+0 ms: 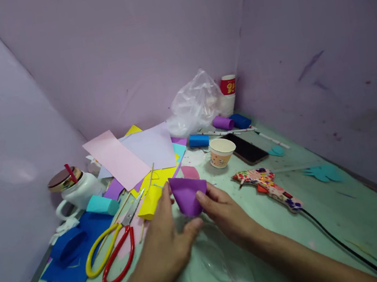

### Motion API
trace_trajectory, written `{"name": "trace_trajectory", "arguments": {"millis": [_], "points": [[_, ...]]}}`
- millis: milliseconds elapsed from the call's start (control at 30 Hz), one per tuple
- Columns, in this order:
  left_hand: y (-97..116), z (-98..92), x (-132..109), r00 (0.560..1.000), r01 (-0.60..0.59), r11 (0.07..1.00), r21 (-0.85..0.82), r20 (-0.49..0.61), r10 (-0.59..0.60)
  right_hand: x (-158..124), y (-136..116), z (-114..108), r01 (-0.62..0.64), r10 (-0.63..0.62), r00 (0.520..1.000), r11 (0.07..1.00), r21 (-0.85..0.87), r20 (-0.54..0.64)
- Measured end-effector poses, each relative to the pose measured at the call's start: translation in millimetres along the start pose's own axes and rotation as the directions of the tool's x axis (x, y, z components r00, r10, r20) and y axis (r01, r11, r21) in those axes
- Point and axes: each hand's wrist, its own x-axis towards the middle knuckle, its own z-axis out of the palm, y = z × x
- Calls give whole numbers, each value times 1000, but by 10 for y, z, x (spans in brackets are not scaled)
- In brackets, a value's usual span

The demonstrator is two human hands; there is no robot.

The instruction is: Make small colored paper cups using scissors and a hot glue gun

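In front of me, a purple piece of paper (187, 194), curved and narrower at its lower end, is pinched at its right side by my right hand (222, 207), thumb on the near face. Beside the left edge of the paper is my left hand (172, 241); its fingertips meet that edge and its thumb sticks out apart, just under the bottom. Part of the left fingers is hidden. A transparent plastic thing (210, 268) lies below the hands, its shape hard to make out. Left of my left hand are a yellow paper roll (151, 203) and scissors (120, 240) with yellow and red handles.
A glue gun (267, 185) with a black cord lies right, near a phone (247, 147) and paper cup (222, 151). Paper sheets (150, 149), blue paper (64, 270) and a white mug (84, 193) are left. A plastic bag (195, 104) stands against the back wall.
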Motion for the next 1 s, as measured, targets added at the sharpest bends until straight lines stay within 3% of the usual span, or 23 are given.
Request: {"name": "trace_trajectory", "arguments": {"millis": [133, 200, 433, 567, 633, 700, 767, 867, 1000], "points": [[8, 176, 1, 999, -33, 995, -97, -17, 31, -83, -48, 27, 122, -66, 962, 972, -202, 266], [-40, 185, 36, 998, -62, 986, -153, -26, 59, -79, -80, -6, 165, -72, 947, 945, -282, 313], [-107, 194, 55, 990, -141, 942, -305, -15, 144, 47, -168, -135, 158, -73, 966, 924, -347, 247], [-89, 207, 50, 993, -101, 929, -356, 15, 114, 44, -194, -127, 152, -81, 977, 915, -373, 199], [-105, 216, 67, 997, -67, 932, -356, 8, 75, 32, -229, -132, 207, -157, 976, 887, -413, 151], [-126, 225, 90, 999, -44, 941, -335, -16, 41, 22, -278, -152, 336, -318, 940, 813, -475, 122], [-138, 234, 107, 999, -48, 941, -334, -32, 40, 17, -319, -177, 477, -459, 870, 690, -544, 180], [-137, 246, 105, 997, -79, 930, -360, -21, 77, 19, -327, -187, 587, -511, 798, 543, -601, 318], [-145, 250, 77, 993, -107, 916, -386, -1, 115, 32, -256, -150, 596, -504, 797, 572, -563, 331]]}}
